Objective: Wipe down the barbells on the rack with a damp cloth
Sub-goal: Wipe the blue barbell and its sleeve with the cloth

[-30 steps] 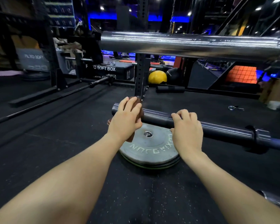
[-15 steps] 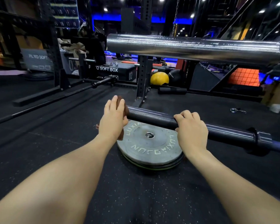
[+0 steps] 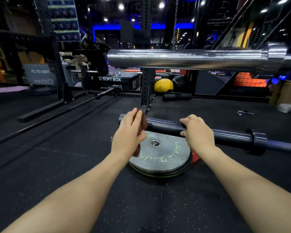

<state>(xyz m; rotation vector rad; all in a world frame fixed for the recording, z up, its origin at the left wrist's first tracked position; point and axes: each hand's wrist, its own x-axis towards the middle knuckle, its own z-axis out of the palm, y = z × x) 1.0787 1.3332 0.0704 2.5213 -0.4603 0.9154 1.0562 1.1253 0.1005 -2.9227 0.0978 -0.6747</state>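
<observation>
Left hand (image 3: 128, 137) holds a brown cloth (image 3: 143, 122) against the low bar (image 3: 166, 126); right hand (image 3: 197, 132) grips it. Plates (image 3: 161, 158) lie beneath, a chrome bar (image 3: 183, 58) above.

Black speckled rubber floor (image 3: 141, 207) underfoot, and on it a stack of weight plates (image 3: 160, 158), grey one on top, lying flat. A red plate edge (image 3: 195, 157) peeks out beneath. Farther back, a spring collar (image 3: 241, 113), a black foam roller (image 3: 176, 97) and a long dark bar (image 3: 57, 118) lie on the mat.
</observation>
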